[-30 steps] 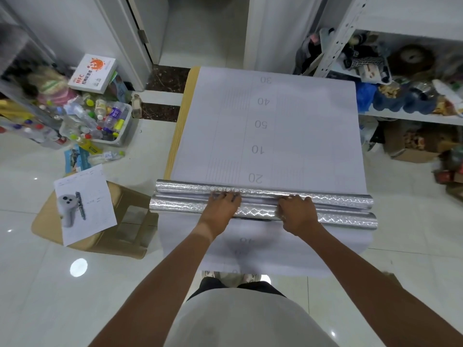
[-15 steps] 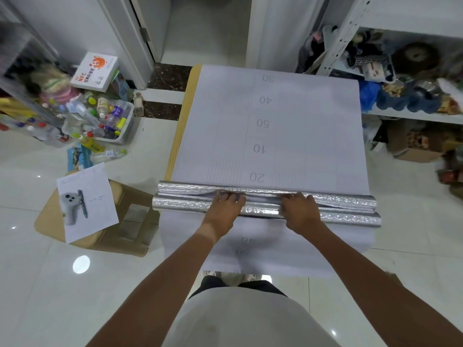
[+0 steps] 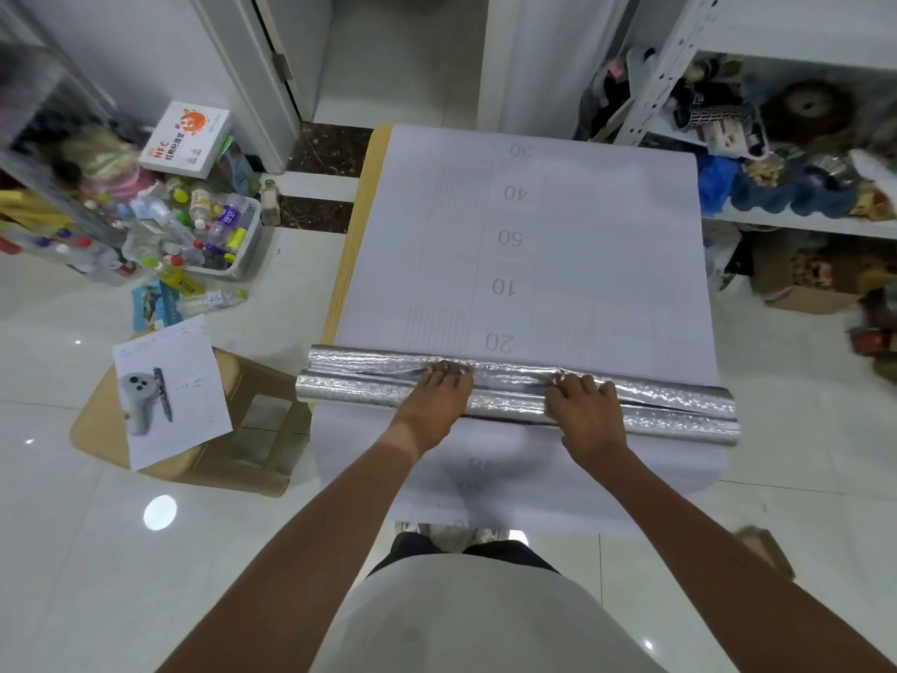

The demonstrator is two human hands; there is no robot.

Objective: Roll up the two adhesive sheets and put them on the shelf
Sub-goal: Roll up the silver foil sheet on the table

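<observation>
Since the frame a second ago, your hands have carried the near roll [image 3: 378, 398] a little farther up the sheet, toward the printed "20", and the strip of flat silver between the two rolls has nearly closed. The view itself has shifted slightly too, so part of that change may be camera.

Left hand [image 3: 433, 399]: palm down on the near roll, fingers laid forward over its top, tips reaching the far roll [image 3: 369, 364]. The fingers look fairly straight, pressing rather than wrapping.

Right hand [image 3: 585, 405]: same posture, palm on the near roll, fingers spread forward over the crest. Whether the thumb hooks underneath, you cannot tell from here.

Both hands sit near the middle of the roll's length, apart from each other, with bare foil showing between them. To the left of your left hand the two silver rolls lie side by side, touching or nearly so. To the right of your right hand they run on to the sheet's right edge.

Ahead of your fingertips the white backing sheet [image 3: 558, 235] lies flat, numbers 20, 10, 50, 40, 30 running away from you. A yellow-tan edge of the table [image 3: 352, 245] shows along its left side.

Beyond your right hand, far right, the white shelf [image 3: 796, 225] holds mixed clutter. Left of your left hand, on the floor, a cardboard box [image 3: 218, 459] carries a printed paper [image 3: 189, 381].
</observation>
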